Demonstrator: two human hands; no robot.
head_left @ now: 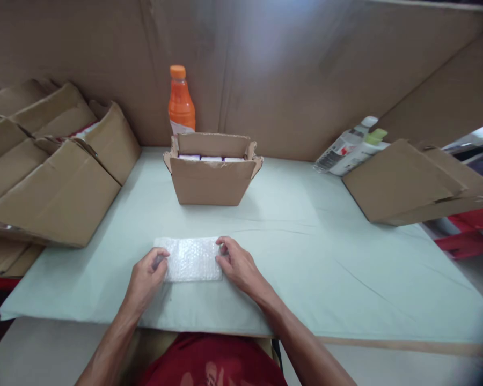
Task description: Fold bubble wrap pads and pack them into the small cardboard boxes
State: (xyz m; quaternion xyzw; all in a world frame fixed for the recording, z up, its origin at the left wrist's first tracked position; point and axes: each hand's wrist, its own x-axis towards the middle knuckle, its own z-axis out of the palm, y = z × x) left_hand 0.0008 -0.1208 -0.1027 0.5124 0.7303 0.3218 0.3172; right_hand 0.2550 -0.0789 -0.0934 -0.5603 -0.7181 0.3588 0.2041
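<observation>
Bubble wrap (192,259): flat rectangular sheet/packet, lies on pale green table cover (326,257), near front edge, centre-left, between both hands.
L hand (147,276): at wrap's left end, fingers curled, thumb + fingertips pinching the edge; part of wrap under the fingers.
R hand (237,264): at wrap's right end, fingers bent, tips pressing on/gripping the right edge; palm down on table just beside it.
Small carton (212,170): open, flaps out, upright behind the wrap, well apart from it; white box tops (211,158) show inside, row of 3.
Orange bottle (181,102): upright w/ orange cap, behind small carton, against cardboard back wall (290,69).
L side: stack of open cartons (52,161), tilted, partly off the cover.
R side: flattened carton (410,182) lying tilted at table edge; two white bottles (352,150) lean behind it, one w/ green cap.
Front: red clothing (213,362) at bottom of frame, forearms reach in from there.
</observation>
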